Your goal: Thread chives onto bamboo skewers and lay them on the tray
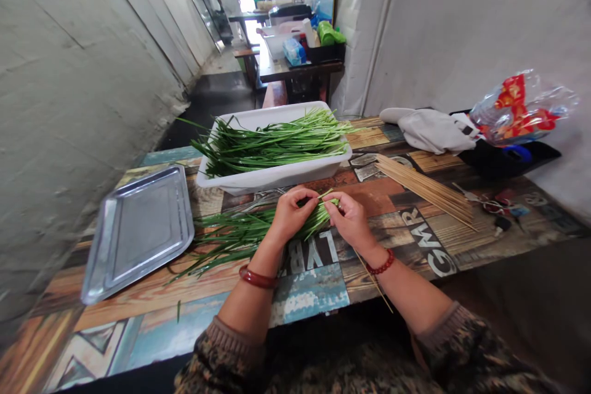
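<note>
Both of my hands meet over a loose pile of green chives [240, 231] lying on the table. My left hand [294, 212] is closed, thumb and forefinger pinching the pale end of a chive stalk. Beside it, my right hand [348, 217] is closed too, its fingertips at the same stalk ends. A thin bamboo skewer [375, 283] runs from beneath the right hand down past the table's front edge; its upper part is hidden by the hand. Behind my hands, a white plastic tub [272, 180] holds many more long chives.
An oblong metal tray [150, 228] lies at the left. To the right are a bundle of bamboo skewers [422, 188], a light cap [427, 128], a red-printed plastic bag [521, 114] and cables with keys [501, 209]. Another table [300, 71] and a person stand farther back.
</note>
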Tool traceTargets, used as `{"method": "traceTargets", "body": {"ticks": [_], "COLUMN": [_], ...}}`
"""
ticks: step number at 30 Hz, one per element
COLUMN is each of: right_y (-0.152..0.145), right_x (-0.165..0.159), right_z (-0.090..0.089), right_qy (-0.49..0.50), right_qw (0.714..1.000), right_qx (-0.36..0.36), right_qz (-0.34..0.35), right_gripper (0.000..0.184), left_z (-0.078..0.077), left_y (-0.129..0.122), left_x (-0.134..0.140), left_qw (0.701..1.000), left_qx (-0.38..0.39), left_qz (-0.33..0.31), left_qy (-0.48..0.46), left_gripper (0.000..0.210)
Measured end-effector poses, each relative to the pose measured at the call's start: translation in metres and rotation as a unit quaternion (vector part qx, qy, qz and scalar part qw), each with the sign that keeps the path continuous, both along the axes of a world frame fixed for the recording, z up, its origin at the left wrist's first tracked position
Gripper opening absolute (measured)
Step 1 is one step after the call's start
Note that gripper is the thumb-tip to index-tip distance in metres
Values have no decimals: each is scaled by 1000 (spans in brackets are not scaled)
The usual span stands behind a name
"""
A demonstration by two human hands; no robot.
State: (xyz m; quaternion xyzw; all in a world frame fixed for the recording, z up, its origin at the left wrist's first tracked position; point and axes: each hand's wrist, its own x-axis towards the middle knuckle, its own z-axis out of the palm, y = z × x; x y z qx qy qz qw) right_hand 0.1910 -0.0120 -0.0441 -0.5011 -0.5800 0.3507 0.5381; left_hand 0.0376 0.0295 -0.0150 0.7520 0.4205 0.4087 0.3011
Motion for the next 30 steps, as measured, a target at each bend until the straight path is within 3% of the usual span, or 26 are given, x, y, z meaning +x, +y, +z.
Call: {"method": "traceTargets", "body": {"ticks": [30], "right_y": [1], "right_x": [-1], "right_z": [0], "right_qy": [-8], "right_qw": [1000], "right_qx": [0], "right_qz": [-7], "right_gripper": [20], "left_z": [1], "left_y": [0], "left_x": [0], "left_qw": [1000], "left_qx": [4], "left_qz": [-11], "left_qy": [-1], "left_gripper": [11]}}
